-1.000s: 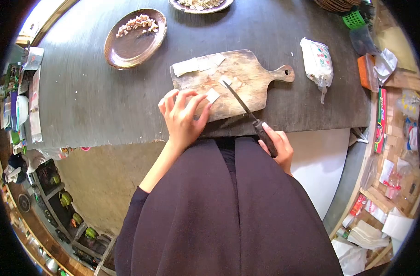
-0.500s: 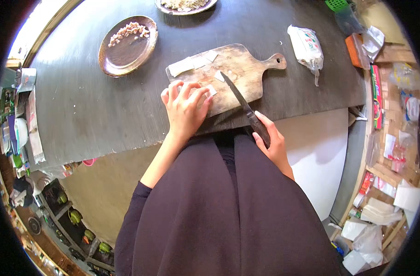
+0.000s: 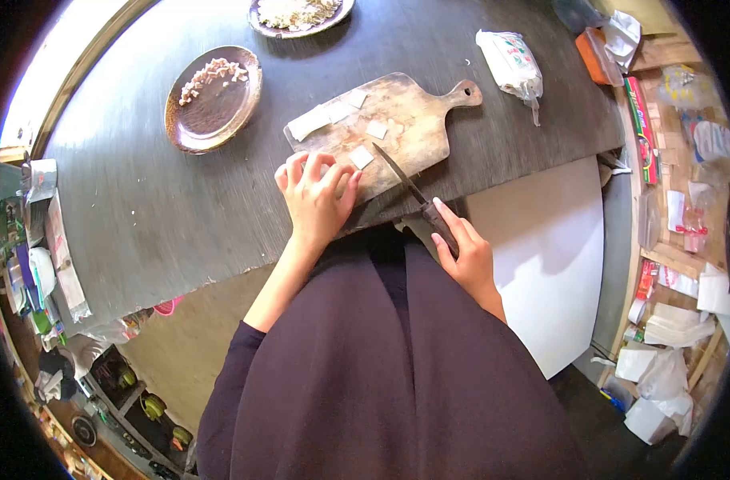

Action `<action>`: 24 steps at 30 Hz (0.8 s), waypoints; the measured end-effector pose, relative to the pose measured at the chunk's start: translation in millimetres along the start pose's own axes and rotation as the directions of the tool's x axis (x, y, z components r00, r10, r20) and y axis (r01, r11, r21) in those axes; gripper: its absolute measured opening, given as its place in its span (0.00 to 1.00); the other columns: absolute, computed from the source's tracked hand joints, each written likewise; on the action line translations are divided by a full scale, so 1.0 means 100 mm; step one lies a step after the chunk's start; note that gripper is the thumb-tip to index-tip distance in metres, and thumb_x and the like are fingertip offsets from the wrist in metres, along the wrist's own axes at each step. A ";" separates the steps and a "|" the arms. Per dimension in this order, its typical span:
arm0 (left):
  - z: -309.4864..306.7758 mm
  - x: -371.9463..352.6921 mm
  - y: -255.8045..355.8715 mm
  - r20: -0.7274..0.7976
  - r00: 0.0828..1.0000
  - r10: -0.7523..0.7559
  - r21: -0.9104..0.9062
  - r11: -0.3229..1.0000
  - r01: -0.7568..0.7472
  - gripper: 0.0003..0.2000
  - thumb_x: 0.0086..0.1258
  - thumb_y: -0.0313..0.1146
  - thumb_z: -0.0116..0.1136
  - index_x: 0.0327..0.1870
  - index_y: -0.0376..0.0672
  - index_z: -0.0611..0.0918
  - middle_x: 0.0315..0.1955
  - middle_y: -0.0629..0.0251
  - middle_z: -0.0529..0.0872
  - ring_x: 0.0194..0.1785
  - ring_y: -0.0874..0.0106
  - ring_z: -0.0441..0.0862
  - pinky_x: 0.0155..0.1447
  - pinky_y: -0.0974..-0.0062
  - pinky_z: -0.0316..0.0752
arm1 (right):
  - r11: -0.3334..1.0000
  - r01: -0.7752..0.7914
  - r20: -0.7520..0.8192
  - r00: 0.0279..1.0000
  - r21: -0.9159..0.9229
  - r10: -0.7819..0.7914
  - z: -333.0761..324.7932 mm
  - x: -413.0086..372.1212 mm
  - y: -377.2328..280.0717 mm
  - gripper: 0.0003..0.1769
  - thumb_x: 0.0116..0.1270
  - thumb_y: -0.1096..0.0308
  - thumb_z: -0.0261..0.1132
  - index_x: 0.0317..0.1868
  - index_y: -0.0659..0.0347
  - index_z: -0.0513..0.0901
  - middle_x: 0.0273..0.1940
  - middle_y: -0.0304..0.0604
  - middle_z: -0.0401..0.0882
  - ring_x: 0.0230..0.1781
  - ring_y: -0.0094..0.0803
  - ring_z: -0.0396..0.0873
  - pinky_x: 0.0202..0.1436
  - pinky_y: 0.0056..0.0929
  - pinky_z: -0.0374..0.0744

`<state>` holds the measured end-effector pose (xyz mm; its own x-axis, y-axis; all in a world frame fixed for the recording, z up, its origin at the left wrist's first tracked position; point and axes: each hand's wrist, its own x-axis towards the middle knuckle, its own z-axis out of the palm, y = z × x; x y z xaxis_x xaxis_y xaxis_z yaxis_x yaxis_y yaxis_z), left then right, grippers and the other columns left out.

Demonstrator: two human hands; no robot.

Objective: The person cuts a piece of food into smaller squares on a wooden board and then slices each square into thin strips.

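Head view showed right grip (image 3: 466, 252) wrapped round a knife (image 3: 411, 188) and left grip (image 3: 310, 198) half-curled, hold unclear, beside white squares (image 3: 362, 157) on a board (image 3: 422, 132), where neat slicing likely needed slow, straight strokes.

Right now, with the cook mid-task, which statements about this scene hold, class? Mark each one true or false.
1. The right hand holds the knife. True.
2. The bag lies right of the board. True.
3. The left hand holds the bag. False: the left hand is at the board's near left corner.
4. The plate with cubes is left of the board. True.
5. The board's handle points left. False: it points right.
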<state>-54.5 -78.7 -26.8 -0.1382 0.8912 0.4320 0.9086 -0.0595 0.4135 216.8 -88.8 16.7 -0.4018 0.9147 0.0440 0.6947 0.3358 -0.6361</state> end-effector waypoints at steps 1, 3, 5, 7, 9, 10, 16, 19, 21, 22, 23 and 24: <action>-0.01 -0.02 0.02 0.007 1.000 -0.014 0.015 1.000 0.014 0.07 0.61 0.41 0.75 0.38 0.57 0.90 0.45 0.73 0.83 0.59 0.60 0.74 0.65 0.57 0.61 | 1.000 -0.006 -0.001 1.000 -0.002 0.006 0.00 -0.02 -0.02 0.33 0.70 0.67 0.69 0.75 0.44 0.76 0.40 0.47 0.83 0.35 0.49 0.85 0.38 0.42 0.83; -0.03 -0.02 0.05 0.015 1.000 -0.026 0.031 0.999 0.026 0.08 0.61 0.40 0.75 0.40 0.58 0.91 0.46 0.72 0.83 0.59 0.60 0.74 0.66 0.57 0.61 | 1.000 0.000 0.003 1.000 -0.025 0.000 -0.01 -0.03 -0.07 0.33 0.70 0.66 0.69 0.76 0.43 0.75 0.40 0.47 0.83 0.34 0.50 0.85 0.39 0.43 0.83; -0.04 0.00 0.07 0.036 0.999 -0.033 0.025 0.999 0.032 0.11 0.62 0.41 0.75 0.45 0.58 0.90 0.48 0.70 0.82 0.60 0.59 0.73 0.67 0.57 0.61 | 1.000 -0.003 0.012 1.000 -0.022 0.003 -0.02 -0.05 -0.10 0.33 0.70 0.66 0.69 0.76 0.44 0.75 0.40 0.48 0.83 0.35 0.50 0.85 0.39 0.43 0.83; -0.04 0.04 0.08 0.050 0.998 -0.033 0.025 0.999 0.032 0.13 0.62 0.42 0.75 0.48 0.58 0.90 0.49 0.70 0.82 0.60 0.59 0.73 0.67 0.56 0.60 | 1.000 -0.003 0.023 1.000 -0.021 0.003 -0.02 -0.09 -0.11 0.33 0.70 0.66 0.69 0.76 0.45 0.75 0.40 0.48 0.83 0.35 0.50 0.85 0.39 0.43 0.83; -0.03 0.07 0.07 0.060 0.998 -0.035 0.024 0.999 0.034 0.15 0.62 0.42 0.75 0.50 0.57 0.90 0.50 0.69 0.82 0.61 0.59 0.73 0.67 0.56 0.60 | 1.000 0.020 0.033 0.999 -0.005 -0.020 -0.02 -0.14 -0.11 0.32 0.70 0.67 0.69 0.75 0.48 0.76 0.43 0.49 0.86 0.38 0.50 0.86 0.41 0.43 0.84; -0.02 0.09 0.06 0.045 0.999 -0.027 0.028 0.999 0.025 0.14 0.62 0.43 0.75 0.48 0.57 0.89 0.50 0.69 0.82 0.60 0.59 0.73 0.67 0.57 0.60 | 1.000 0.022 0.032 0.999 -0.006 -0.022 -0.01 -0.16 -0.13 0.32 0.70 0.67 0.69 0.75 0.48 0.76 0.43 0.49 0.86 0.38 0.50 0.86 0.41 0.43 0.84; 0.02 0.08 0.01 0.018 0.997 -0.078 0.037 0.996 0.078 0.16 0.58 0.48 0.76 0.44 0.55 0.86 0.46 0.69 0.80 0.58 0.61 0.73 0.63 0.56 0.61 | 0.997 -0.030 -0.092 0.995 0.072 0.036 -0.04 -0.20 -0.17 0.29 0.70 0.72 0.68 0.72 0.53 0.79 0.52 0.53 0.88 0.47 0.49 0.89 0.50 0.39 0.85; 0.04 0.09 0.05 0.031 0.995 -0.092 0.068 0.994 0.090 0.17 0.57 0.49 0.77 0.44 0.55 0.87 0.45 0.69 0.80 0.57 0.62 0.73 0.63 0.58 0.61 | 0.996 -0.027 -0.118 0.992 0.080 0.037 -0.06 -0.18 -0.19 0.29 0.70 0.73 0.68 0.71 0.55 0.80 0.54 0.54 0.88 0.50 0.49 0.89 0.54 0.39 0.85; 0.08 0.13 0.08 0.015 0.995 -0.100 0.068 0.993 0.099 0.17 0.58 0.49 0.77 0.45 0.56 0.88 0.45 0.69 0.80 0.56 0.63 0.73 0.63 0.59 0.62 | 0.994 -0.068 -0.087 0.993 0.082 0.075 -0.09 -0.15 -0.20 0.28 0.70 0.72 0.67 0.71 0.56 0.79 0.55 0.54 0.88 0.52 0.48 0.88 0.56 0.39 0.84; 0.11 0.15 0.07 0.019 0.995 -0.096 0.042 0.995 0.095 0.17 0.58 0.48 0.77 0.46 0.57 0.88 0.45 0.69 0.80 0.56 0.63 0.73 0.63 0.60 0.62 | 0.995 -0.066 -0.088 0.994 0.077 0.073 -0.10 -0.14 -0.19 0.28 0.70 0.72 0.67 0.71 0.56 0.79 0.55 0.54 0.88 0.52 0.48 0.88 0.56 0.39 0.84; 0.12 0.16 0.06 0.026 0.995 -0.092 0.017 0.996 0.092 0.16 0.59 0.47 0.77 0.47 0.58 0.88 0.46 0.69 0.80 0.56 0.63 0.73 0.63 0.60 0.62 | 0.997 -0.045 -0.102 0.993 0.066 0.051 -0.10 -0.13 -0.18 0.28 0.70 0.72 0.67 0.71 0.56 0.79 0.55 0.54 0.88 0.52 0.48 0.88 0.56 0.38 0.84; 0.13 0.16 0.04 0.027 0.995 -0.095 0.013 0.995 0.095 0.16 0.59 0.47 0.77 0.47 0.58 0.88 0.46 0.69 0.80 0.56 0.63 0.73 0.63 0.60 0.62 | 0.998 -0.025 -0.116 0.993 0.055 0.031 -0.10 -0.12 -0.18 0.28 0.70 0.72 0.68 0.72 0.56 0.79 0.55 0.54 0.87 0.52 0.48 0.88 0.56 0.38 0.84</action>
<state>-47.5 -59.0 -28.9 -0.2133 0.9046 0.3691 0.8964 0.0309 0.4422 215.7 -103.8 35.4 -0.3083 0.9445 0.1131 0.6704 0.3001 -0.6786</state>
